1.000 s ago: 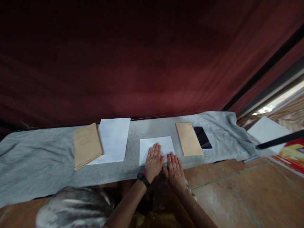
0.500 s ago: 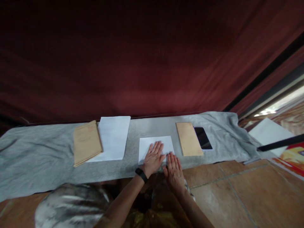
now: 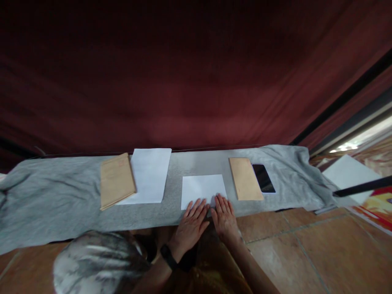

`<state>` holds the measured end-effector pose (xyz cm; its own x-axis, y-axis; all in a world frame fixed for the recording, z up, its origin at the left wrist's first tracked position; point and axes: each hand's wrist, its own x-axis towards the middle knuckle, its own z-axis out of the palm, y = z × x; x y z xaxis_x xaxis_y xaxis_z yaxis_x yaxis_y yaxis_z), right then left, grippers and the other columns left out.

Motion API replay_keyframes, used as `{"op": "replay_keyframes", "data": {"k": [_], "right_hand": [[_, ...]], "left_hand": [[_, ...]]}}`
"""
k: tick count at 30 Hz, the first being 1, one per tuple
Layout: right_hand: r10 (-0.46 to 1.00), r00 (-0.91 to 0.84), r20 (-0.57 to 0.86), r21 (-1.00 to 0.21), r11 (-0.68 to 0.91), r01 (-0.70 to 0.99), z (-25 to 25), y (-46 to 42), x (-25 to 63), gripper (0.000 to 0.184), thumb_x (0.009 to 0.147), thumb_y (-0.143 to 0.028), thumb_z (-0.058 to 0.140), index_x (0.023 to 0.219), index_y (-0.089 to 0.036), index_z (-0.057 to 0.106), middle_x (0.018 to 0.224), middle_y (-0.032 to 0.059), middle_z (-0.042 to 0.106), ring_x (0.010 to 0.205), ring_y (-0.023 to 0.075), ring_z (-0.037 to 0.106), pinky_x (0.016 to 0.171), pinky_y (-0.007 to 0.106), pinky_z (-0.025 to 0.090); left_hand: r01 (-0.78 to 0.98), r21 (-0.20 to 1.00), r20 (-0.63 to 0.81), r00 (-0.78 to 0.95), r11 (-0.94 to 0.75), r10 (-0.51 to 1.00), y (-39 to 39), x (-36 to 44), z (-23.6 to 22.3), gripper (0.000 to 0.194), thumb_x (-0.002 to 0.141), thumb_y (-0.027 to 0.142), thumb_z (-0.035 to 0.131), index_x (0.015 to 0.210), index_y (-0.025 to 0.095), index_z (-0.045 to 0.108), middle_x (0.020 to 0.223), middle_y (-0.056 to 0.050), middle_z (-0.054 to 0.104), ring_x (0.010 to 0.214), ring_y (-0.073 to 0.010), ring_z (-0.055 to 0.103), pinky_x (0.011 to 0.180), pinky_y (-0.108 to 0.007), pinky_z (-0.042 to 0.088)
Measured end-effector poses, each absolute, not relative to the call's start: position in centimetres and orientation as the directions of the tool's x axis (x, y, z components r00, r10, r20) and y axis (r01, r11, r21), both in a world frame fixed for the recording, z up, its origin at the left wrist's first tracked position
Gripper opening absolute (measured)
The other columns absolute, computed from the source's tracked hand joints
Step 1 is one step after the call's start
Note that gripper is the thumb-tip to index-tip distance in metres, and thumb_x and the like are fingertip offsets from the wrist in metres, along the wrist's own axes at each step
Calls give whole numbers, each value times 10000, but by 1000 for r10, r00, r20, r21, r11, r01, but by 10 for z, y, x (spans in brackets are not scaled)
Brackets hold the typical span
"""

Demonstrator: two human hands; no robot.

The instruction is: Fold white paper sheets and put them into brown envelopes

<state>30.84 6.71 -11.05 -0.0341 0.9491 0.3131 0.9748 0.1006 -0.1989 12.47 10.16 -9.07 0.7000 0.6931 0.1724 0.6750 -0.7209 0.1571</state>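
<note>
A white sheet of paper [image 3: 202, 186], apparently folded, lies flat on the grey cloth [image 3: 183, 163] in front of me. My left hand [image 3: 190, 223] rests flat with fingertips along its near edge, a dark band on the wrist. On the near right corner of the same paper lie the fingertips of my right hand [image 3: 226, 218], its fingers stretched out. Neither hand grips anything. To the right is a tan envelope [image 3: 246, 179], or a stack of them. On the left, brown envelopes [image 3: 118, 179] overlap larger white sheets [image 3: 150, 175].
A phone [image 3: 263, 178] lies beside the tan envelope. Dark red fabric [image 3: 183, 94] hangs behind the cloth-covered surface. A black bar [image 3: 361, 188] and a white sheet [image 3: 350, 173] are at the far right. Tiled floor [image 3: 284, 245] shows at the lower right.
My left hand has slid back toward me, from the middle of the paper to its near edge. My right hand stays by the near right corner. The camera view has shifted slightly.
</note>
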Motion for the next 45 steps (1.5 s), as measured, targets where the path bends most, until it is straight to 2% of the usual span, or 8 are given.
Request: {"op": "replay_keyframes", "data": {"k": [5,12,18,24,29,37,42,45], "right_hand": [[952,-93,292,-208,158,965,-109,79,300,495,1054,-364,367,1522,-211,421,1582,95,406,1471,250,351,1196,476,282],[957,-6,291,-191,64,979,-120,76,316,520,1042,-348,369,1537,-189,392,1598,139,370,1460,293,355,1165,518,286],[938,172,301,-273,-88,958,-109,97,337,467,1021,-348,402,1403,-112,531,1316,200,620,1181,320,574,989,462,443],[936,277,216,-259,-219,941,-100,121,342,357,955,-340,522,1223,-118,603,1028,167,664,968,300,642,847,392,489],[931,358,73,-453,-289,843,-99,128,346,214,915,-321,577,1057,-164,610,960,138,709,931,267,685,790,331,480],[939,332,91,-625,-206,753,-85,131,351,121,857,-304,555,770,-225,582,731,30,681,706,187,659,643,258,455],[923,342,175,-727,-113,677,-53,137,345,272,948,-408,430,898,-203,601,744,27,688,678,182,647,612,258,464],[853,403,331,-784,11,621,-23,142,345,320,986,-454,426,1012,-195,612,828,53,719,755,207,678,662,286,505]], "left_hand": [[792,271,232,497,-547,836,100,116,-104,556,1026,374,393,1536,157,348,1613,-136,347,1506,-266,289,1188,-494,372],[808,493,268,213,-323,940,122,100,-104,498,1020,332,375,1488,169,420,1542,-139,464,1431,-232,435,1138,-418,451],[870,388,247,220,-305,944,133,105,-103,428,975,300,447,1336,109,578,1444,-181,561,1351,-291,517,1119,-469,448],[882,335,289,238,-330,928,120,108,-103,450,997,315,405,1395,152,537,1468,-150,546,1309,-304,540,1078,-493,458],[879,329,316,241,-345,917,117,106,-106,443,1005,321,407,1399,163,534,1463,-137,553,1321,-292,533,1087,-471,452],[830,413,356,231,-374,905,116,106,-111,442,999,312,441,1405,158,525,1462,-155,548,1351,-314,508,1092,-505,447],[769,546,327,170,-332,930,116,105,-110,477,994,317,455,1458,211,477,1510,-130,498,1385,-292,475,1132,-506,418],[723,615,311,144,-314,939,117,105,-106,516,988,325,474,1494,234,433,1562,-115,433,1426,-282,423,1159,-501,391]]}}
